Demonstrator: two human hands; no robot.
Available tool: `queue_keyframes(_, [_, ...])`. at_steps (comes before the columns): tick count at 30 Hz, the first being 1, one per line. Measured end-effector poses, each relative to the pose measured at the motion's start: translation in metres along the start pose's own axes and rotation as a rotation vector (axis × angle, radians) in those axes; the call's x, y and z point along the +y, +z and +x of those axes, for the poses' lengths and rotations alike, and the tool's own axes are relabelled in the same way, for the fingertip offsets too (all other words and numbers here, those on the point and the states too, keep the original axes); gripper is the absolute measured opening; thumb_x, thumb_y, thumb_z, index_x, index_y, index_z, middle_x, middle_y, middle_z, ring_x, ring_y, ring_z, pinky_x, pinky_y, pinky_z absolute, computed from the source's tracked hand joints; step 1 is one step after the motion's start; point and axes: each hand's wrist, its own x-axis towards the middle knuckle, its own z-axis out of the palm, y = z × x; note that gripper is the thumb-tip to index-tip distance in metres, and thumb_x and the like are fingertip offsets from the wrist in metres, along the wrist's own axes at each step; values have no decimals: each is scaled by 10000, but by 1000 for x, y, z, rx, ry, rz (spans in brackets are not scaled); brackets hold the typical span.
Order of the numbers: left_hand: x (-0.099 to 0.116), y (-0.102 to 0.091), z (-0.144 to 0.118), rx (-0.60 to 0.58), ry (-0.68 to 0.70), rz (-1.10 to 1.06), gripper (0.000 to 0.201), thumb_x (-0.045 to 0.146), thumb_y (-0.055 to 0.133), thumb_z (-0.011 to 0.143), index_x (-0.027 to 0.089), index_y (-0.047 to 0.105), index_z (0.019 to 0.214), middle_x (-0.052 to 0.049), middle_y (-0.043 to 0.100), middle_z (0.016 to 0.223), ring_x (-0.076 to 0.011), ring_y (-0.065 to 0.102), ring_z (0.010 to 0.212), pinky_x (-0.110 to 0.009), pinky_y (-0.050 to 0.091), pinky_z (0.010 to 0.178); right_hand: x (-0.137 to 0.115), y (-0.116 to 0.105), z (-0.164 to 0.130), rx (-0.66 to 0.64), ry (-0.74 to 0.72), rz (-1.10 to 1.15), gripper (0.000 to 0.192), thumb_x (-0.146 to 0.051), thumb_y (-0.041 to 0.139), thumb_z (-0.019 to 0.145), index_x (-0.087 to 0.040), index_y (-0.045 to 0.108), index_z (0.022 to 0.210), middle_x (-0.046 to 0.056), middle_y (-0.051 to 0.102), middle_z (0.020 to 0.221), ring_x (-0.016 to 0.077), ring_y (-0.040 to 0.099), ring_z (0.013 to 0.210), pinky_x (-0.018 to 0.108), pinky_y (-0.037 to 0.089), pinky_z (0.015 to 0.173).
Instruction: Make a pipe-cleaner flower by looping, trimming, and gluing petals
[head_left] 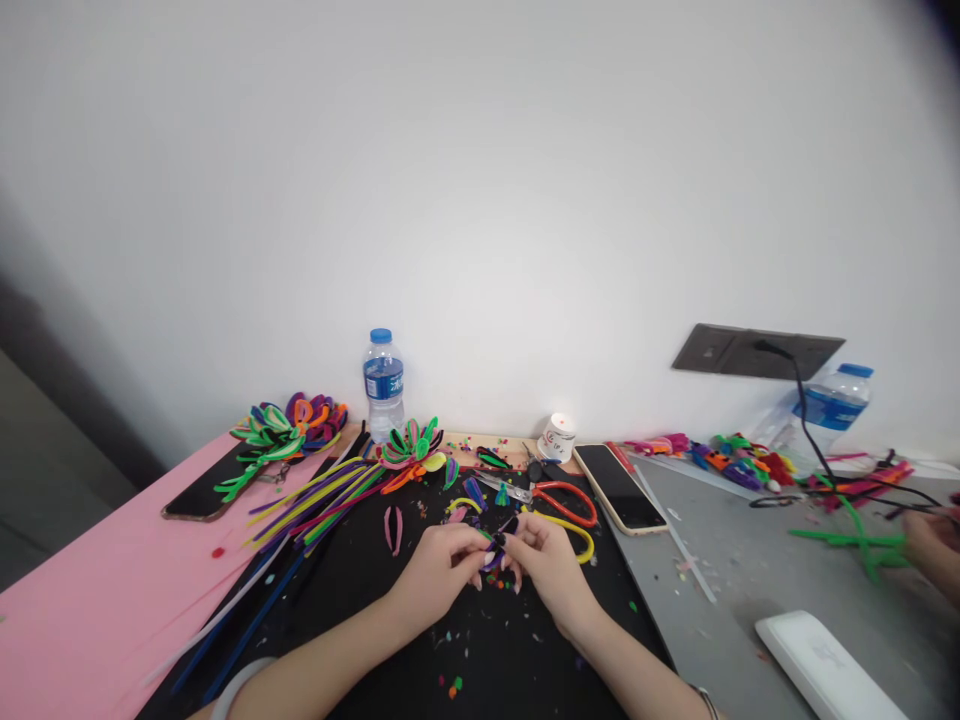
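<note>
Over the black mat (345, 620), my left hand (439, 572) and my right hand (551, 568) meet at the fingertips. Both are closed on a small piece of purple and black pipe cleaner (495, 556), partly hidden by the fingers. Just beyond my hands lie scissors (564, 487) with red and yellow handles. A pink pipe-cleaner loop (393, 530) rests left of my left hand, and a small green tied piece (502, 494) lies past my fingertips. A bundle of long coloured pipe cleaners (322, 505) spreads to the left.
Pipe-cleaner flowers (277, 432) and a dark phone (206, 490) lie at left. A water bottle (384, 385) and a paper cup (557, 438) stand by the wall. Right are another phone (622, 490), a white case (825, 660), and another person's hand (930, 550) near green pipe cleaners.
</note>
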Motion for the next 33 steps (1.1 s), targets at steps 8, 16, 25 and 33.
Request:
queue_keyframes(8, [3,1,2,35,-22,-18,138,162,483,761,137,615,733,21,549,570,-99,544,509,-178,406,512,0,-6,1,7,-6,-2,228,-340,578,746,-151,526,630,-56,479,449,45,351,347,159,282,350])
queue_keyframes(16, [3,0,1,71,-26,-41,152,181,492,766,138,637,771,15,555,588,-105,555,513,-186,423,517,-3,-5,1,-36,9,67,220,-367,584,738,-153,560,691,-50,496,482,50,371,374,162,312,370])
queue_keyframes(25, [2,-2,1,40,-10,45,185,193,471,771,142,642,722,14,542,589,-96,530,497,-184,403,506,-9,-13,4,-75,17,-6,156,-294,624,686,-154,556,679,-43,550,501,67,431,379,182,380,387])
queue_keyframes(33, [2,-1,2,33,-27,37,175,197,475,759,139,617,674,22,527,555,-99,523,487,-187,397,500,-13,-15,5,-93,17,-82,131,-271,620,675,-156,558,663,-42,557,498,68,435,359,189,376,382])
